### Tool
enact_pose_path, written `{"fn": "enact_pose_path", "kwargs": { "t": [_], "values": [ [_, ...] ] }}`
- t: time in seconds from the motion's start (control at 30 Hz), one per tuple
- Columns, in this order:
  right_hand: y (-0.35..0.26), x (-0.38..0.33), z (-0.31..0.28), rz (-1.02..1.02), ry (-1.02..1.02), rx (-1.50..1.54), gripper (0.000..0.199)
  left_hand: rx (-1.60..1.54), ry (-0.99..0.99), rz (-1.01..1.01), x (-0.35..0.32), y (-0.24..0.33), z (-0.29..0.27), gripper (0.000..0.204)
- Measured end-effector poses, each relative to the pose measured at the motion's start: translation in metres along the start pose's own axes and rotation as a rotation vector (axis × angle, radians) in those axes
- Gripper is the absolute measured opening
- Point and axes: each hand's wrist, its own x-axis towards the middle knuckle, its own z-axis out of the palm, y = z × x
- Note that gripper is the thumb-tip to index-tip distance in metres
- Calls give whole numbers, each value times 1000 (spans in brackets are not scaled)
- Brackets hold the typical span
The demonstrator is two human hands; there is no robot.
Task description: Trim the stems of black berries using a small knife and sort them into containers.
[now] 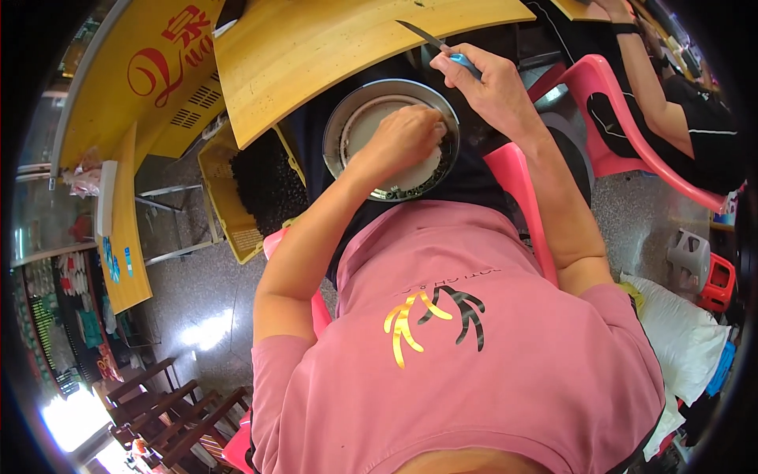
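Observation:
A round metal pan (pixel 332 141) rests on my lap, pale inside. Small dark green pieces (pixel 412 191) lie along its near and right inner side. Over the pan, my left hand (pixel 404 141) is closed with curled fingers; whatever is in them is hidden. To the right of the pan and slightly above it, my right hand (pixel 497 88) grips a small knife (pixel 466 63) by its blue handle. The knife's dark, thin blade points up and left, over the edge of the wooden table (pixel 332 39).
On the floor at left stands a yellow crate (pixel 229 209) filled with small black pieces. Another person's arm (pixel 643 79) and a pink chair (pixel 604 103) are at the upper right. White sacks (pixel 679 332) and a red stool (pixel 717 283) sit farther right.

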Motion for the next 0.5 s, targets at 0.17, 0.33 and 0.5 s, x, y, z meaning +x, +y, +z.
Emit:
{"fn": "enact_pose_path", "kwargs": {
  "t": [0.17,0.33,0.5],
  "values": [
    [-1,0,0,-33,4,8,35,-94,-137,-153,7,1,15,23],
    [-2,0,1,-26,-1,-2,34,-4,-191,-119,-6,9,14,15],
    [-3,-1,2,-11,-17,6,36,-12,-155,-49,-19,9,17,12]
  ]
}}
